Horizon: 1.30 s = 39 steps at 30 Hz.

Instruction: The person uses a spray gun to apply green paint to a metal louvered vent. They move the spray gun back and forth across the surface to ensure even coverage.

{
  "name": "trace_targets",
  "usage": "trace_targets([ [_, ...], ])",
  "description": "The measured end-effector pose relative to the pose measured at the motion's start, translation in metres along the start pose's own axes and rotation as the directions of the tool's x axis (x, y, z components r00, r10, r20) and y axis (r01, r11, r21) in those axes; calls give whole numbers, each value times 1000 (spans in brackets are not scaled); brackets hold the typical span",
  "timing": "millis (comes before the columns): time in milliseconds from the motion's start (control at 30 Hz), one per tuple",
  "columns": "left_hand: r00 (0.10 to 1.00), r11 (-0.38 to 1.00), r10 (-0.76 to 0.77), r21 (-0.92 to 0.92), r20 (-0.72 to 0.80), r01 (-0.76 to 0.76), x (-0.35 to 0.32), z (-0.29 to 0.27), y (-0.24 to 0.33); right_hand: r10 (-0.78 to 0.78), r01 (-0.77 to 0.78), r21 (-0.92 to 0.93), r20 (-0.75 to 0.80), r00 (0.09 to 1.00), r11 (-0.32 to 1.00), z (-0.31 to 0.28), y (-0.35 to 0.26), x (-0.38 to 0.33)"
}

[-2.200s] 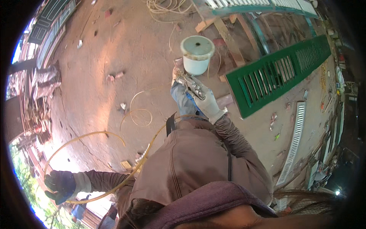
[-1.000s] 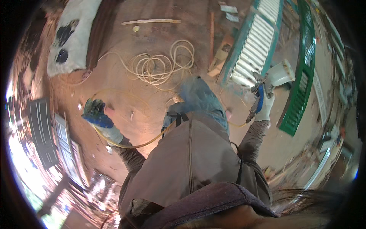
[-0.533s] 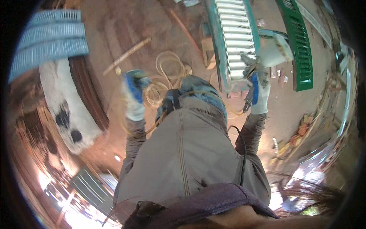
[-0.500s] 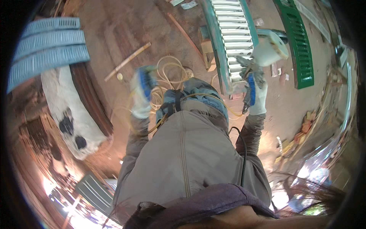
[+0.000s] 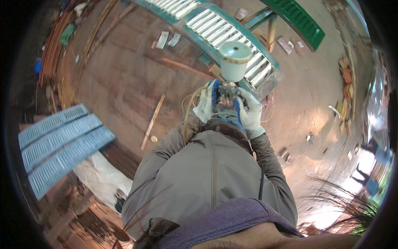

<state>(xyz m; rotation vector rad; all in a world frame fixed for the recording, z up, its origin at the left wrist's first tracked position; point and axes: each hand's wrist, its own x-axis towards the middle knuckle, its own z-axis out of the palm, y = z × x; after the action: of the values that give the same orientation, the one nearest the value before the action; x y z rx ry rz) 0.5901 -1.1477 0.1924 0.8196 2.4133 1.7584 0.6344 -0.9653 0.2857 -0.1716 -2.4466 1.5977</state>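
A paint spray gun point(image 5: 227, 92) with a dull, stained metal body is held up in front of my torso. Its pale round paint cup point(image 5: 233, 66) sits on the far side, lid toward me. My left hand point(image 5: 204, 106), in a white glove with blue on it, closes on the gun's left side. A yellowish air hose point(image 5: 190, 106) loops past that wrist. My right hand point(image 5: 250, 113), gloved alike, has its fingers bent against the gun's right side; the fingertips are partly hidden. Just beyond the cup lies a louvered shutter panel point(image 5: 215, 35) with a teal frame and white slats.
A dark green louvered panel point(image 5: 297, 20) lies at the far right. Blue louvered panels point(image 5: 64, 143) are laid side by side at the left, near a white sheet point(image 5: 99, 178). Wooden sticks point(image 5: 153, 120) lie on the floor, and wood pieces point(image 5: 346, 91) line the right side.
My left hand has come in from the left to the spray gun. The right hand has drawn the gun inward to the middle. The whole view has swung round, shifting the panels.
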Motion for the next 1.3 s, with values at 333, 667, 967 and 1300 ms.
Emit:
trace_targets([
  [333,923,643,-364,-682,127,348,-33,-53,-23,-138,113,-265,-74,988,957,65,-59,-43],
  [667,971,998,-31,-53,236,45,-89,-103,-74,-172,122,-399,-92,981,909,122,-79,-86],
  [967,892,722,-210,-551,401,418,-71,-94,-82,-17,20,-69,47,999,997,138,-36,-96],
  [1300,946,692,-179,-649,271,317,-59,-25,-38,283,-353,337,240,929,873,60,-35,-92],
])
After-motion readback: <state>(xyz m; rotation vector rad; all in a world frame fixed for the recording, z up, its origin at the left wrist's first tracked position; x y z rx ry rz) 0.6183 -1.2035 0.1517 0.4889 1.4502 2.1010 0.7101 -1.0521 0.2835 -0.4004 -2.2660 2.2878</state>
